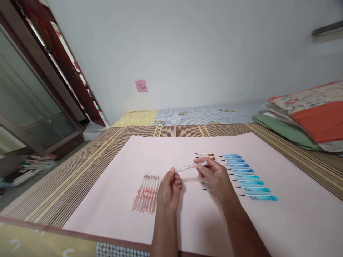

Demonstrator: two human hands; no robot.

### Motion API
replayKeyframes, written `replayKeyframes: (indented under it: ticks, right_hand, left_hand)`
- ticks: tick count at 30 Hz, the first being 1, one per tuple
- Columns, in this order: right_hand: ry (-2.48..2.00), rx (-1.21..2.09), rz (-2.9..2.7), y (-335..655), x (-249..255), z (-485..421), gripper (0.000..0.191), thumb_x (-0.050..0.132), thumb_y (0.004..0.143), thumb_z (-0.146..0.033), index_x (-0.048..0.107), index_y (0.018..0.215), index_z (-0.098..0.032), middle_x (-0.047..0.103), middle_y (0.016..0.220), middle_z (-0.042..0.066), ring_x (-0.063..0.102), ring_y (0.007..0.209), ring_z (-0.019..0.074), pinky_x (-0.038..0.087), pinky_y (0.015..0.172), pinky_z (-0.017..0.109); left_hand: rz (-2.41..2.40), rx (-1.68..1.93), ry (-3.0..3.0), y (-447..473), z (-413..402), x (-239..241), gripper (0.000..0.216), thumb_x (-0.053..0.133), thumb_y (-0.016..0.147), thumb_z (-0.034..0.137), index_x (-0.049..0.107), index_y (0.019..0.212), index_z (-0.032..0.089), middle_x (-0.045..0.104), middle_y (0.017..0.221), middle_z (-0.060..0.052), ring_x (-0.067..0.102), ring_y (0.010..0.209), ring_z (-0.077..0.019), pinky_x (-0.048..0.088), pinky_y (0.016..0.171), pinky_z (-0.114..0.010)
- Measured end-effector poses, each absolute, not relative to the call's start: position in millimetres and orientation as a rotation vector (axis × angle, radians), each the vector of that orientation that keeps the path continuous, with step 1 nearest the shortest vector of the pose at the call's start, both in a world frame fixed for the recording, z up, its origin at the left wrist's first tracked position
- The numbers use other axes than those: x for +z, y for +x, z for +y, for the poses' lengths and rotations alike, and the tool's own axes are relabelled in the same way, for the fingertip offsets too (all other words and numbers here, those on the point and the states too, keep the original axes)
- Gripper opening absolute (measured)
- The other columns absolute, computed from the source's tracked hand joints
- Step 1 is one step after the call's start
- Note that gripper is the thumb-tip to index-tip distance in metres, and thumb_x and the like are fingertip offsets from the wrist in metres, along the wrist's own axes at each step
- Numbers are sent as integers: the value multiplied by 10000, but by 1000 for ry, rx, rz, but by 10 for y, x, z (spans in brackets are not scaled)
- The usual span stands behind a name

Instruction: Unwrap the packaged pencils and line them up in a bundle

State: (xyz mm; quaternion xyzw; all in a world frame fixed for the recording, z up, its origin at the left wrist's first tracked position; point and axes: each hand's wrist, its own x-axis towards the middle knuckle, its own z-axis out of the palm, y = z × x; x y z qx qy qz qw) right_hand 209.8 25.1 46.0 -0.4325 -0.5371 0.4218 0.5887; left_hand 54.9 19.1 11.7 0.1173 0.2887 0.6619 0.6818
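A slim white pen [187, 167] with a pink-red pattern is held above the pink sheet, tilted slightly up to the right. My left hand [169, 187] pinches its left end between thumb and fingers. Near its right end, the fingers of my right hand [214, 178] close on the barrel. Several similar pens [146, 194] lie side by side to the left of my left hand. A column of blue pens [248, 177] with thin dark tips lies to the right. Brown-ended pens [205, 154] lie beyond my right hand, which partly hides others below it.
The large pink sheet [107, 200] covers much of a striped mat [61, 185]. Folded cloths and a cushion [316, 117] are piled at the right by the wall [200, 53], which bears a pink note [141, 86]. A glass-panelled door [32, 89] stands at the left.
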Motion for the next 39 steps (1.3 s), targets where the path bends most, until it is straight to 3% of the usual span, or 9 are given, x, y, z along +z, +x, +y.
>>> replayKeyframes:
  ticks: [9,17,23,25,27,29,31,35,39]
  right_hand:
    - [-979,1008,-1362,2129,429,258,229,691,807,-389,724,936,-204,592,651,-4,534,620,147,418,567,267]
    - [-919,1123,-1234,2105,378,302,325,729,782,-453,718,956,-178,640,681,25,581,613,149,489,555,269]
    - [-899,1172,-1103,2034,357,311,332,765,747,-477,692,880,-181,677,724,36,613,588,145,537,552,276]
    - [-900,1157,-1103,2025,374,301,335,764,750,-480,690,875,-178,681,722,36,618,587,144,552,567,284]
    - [-901,1131,-1098,2025,395,292,335,761,753,-481,692,875,-176,681,721,35,620,587,143,557,571,284]
    - [-906,1109,-1102,2032,415,286,339,765,748,-482,695,869,-173,683,718,36,620,583,142,555,564,282]
    - [-910,1094,-1121,2041,431,283,336,771,742,-482,696,853,-174,684,714,36,619,577,140,550,558,278]
    - [-941,1056,-1113,2057,443,278,317,761,756,-486,681,804,-182,676,706,27,610,571,134,539,556,271]
    - [-947,1031,-1030,2057,433,282,315,755,767,-478,659,772,-178,658,678,17,586,553,125,515,544,259]
  left_hand:
    - [791,1520,340,569,187,110,393,835,685,405,546,622,147,521,488,47,434,409,-38,331,410,-151]
    - [643,1557,343,530,154,149,274,869,612,186,693,813,122,654,692,-24,596,630,-81,469,592,-167]
    - [541,1503,360,532,110,187,437,782,561,-1,718,958,169,697,998,-63,652,840,-139,495,683,-221]
    - [510,1466,369,533,99,198,530,796,602,45,697,1098,200,677,1131,-88,653,940,-171,509,727,-247]
    - [525,1457,357,537,102,191,479,832,668,201,685,1124,196,677,1123,-102,654,953,-189,519,718,-256]
    - [617,1473,355,547,119,168,383,826,704,386,702,977,147,690,934,-89,657,831,-171,508,638,-233]
    - [717,1491,383,562,139,144,368,819,702,450,672,793,125,639,728,-41,611,665,-123,469,556,-201]
    - [720,1540,447,565,142,148,282,885,610,231,669,762,133,606,676,7,572,622,-79,453,582,-177]
    - [576,1535,449,542,101,206,450,849,567,76,709,984,173,688,964,-48,652,898,-149,502,748,-232]
